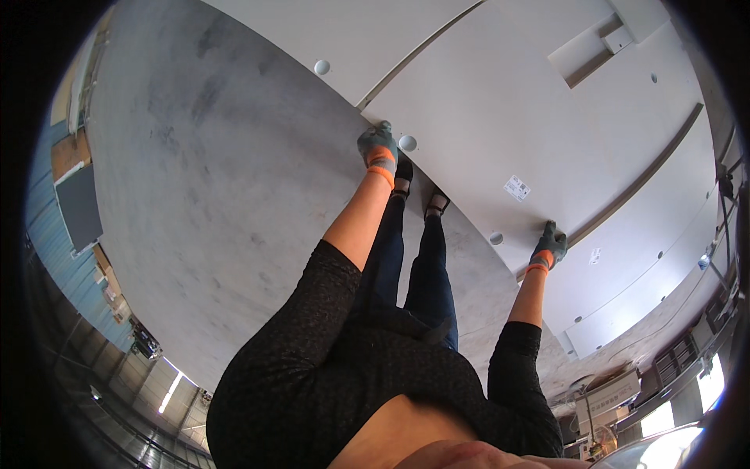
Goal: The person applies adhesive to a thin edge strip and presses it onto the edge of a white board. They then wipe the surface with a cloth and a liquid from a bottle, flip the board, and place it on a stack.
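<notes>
A large white panel (469, 117) lies in front of me, with a round hole (408, 143) by its near edge, a printed label (517, 187) and a rectangular cutout (582, 61). My left hand (378, 147), in a grey-green glove with an orange cuff, is closed at the panel's near left corner. At the near right side edge, beside a dark gap, my right hand (549, 248) is closed in a matching glove. Both thumbs and fingertips are partly hidden, so how far they wrap the edge is unclear.
Another white panel (312, 27) lies to the left, and a further one (625, 234) with small holes to the right. Grey floor (211, 172) stretches along my left. Cartons (609, 395) and a fan (603, 444) stand at the lower right.
</notes>
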Demonstrator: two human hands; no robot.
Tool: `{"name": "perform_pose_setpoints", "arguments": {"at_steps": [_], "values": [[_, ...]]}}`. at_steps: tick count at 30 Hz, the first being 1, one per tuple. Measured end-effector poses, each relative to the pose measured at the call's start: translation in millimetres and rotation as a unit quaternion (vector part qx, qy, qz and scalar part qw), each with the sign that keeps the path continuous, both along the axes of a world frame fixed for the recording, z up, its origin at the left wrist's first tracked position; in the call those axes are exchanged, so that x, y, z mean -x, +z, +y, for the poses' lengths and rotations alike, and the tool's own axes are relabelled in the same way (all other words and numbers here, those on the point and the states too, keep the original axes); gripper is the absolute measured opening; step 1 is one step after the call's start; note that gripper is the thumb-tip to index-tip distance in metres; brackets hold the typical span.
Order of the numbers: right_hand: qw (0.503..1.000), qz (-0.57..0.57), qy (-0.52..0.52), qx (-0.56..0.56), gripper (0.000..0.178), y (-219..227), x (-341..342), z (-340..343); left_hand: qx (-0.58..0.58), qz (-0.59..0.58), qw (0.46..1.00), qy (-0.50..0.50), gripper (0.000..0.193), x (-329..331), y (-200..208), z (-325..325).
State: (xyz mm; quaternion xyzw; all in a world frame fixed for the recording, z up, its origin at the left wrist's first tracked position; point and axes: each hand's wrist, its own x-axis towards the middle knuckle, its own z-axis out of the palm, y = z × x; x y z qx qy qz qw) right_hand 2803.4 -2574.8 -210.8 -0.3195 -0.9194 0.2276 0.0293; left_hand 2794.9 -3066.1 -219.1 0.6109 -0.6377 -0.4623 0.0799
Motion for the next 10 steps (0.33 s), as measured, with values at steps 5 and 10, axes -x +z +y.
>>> {"name": "perform_pose_setpoints", "arguments": {"at_steps": [5,10], "values": [[0.995,-0.082,-0.011,0.054,0.052,12,3,-7,0.016,0.045,0.999,0.021,0.033,-18,-10,-11],[0.994,-0.096,-0.031,0.032,0.049,21,0,-7,0.031,0.054,0.998,0.0,0.033,-2,15,1]]}}
